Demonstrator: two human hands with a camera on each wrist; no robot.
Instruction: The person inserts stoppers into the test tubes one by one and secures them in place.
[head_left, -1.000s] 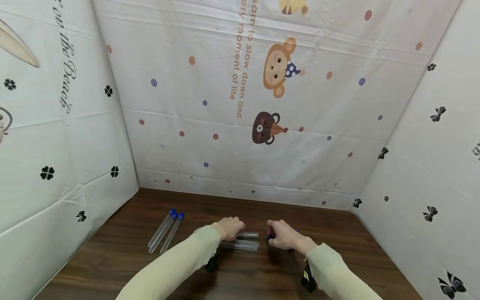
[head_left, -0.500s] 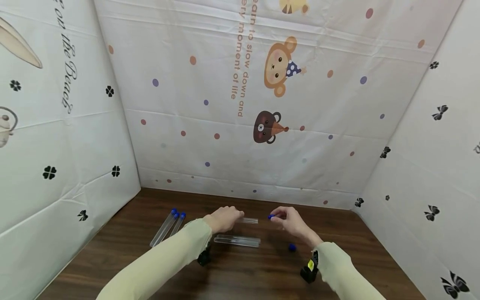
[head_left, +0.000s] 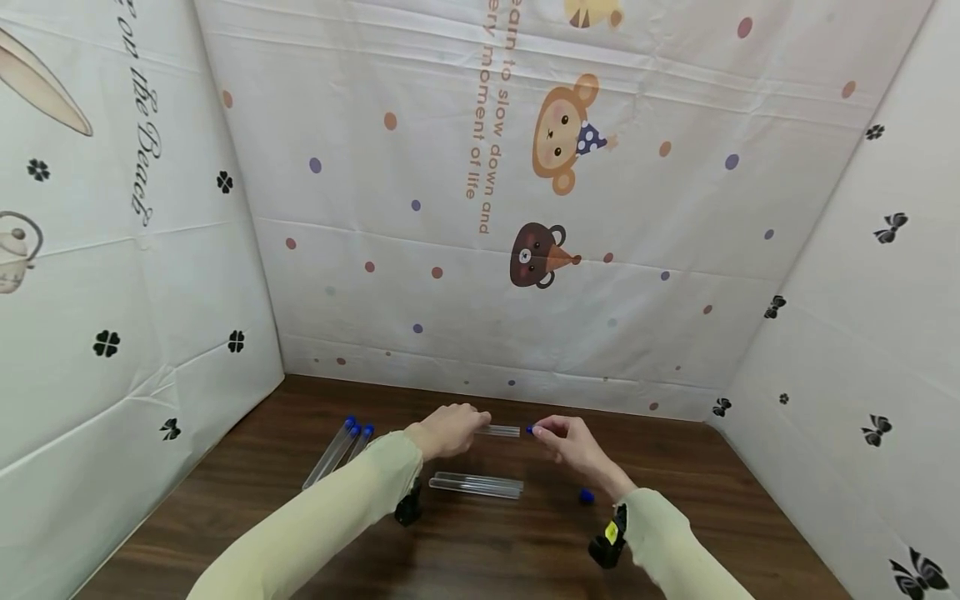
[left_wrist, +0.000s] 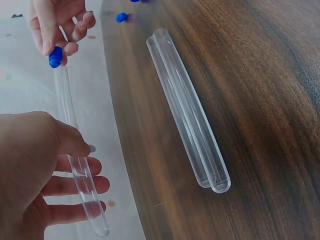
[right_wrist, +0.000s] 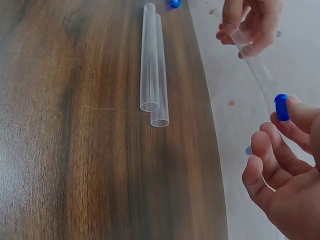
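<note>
My left hand [head_left: 448,431] holds a clear test tube [left_wrist: 65,95] between thumb and fingers, raised above the table, its open mouth pointing right. Between thumb and forefinger, my right hand [head_left: 576,443] pinches a small blue cap [right_wrist: 281,107]. That cap is in line with the tube's mouth, a narrow gap between them in the head view; in the left wrist view it overlaps the mouth end. Two uncapped test tubes [head_left: 476,485] lie side by side on the table, nearer to me than the hands. A loose blue cap [head_left: 587,497] lies below my right hand.
Three tubes with blue caps [head_left: 330,454] lie at the table's left, partly behind my left sleeve. The dark wooden table [head_left: 517,550] is bounded by printed white sheeting [head_left: 450,358] at the back and both sides. A second loose cap [left_wrist: 135,0] shows at the left wrist view's top edge.
My left hand has lifted one tube off the group and away from me. My right hand has raised a blue cap and moved it left, close to the tube's mouth.
</note>
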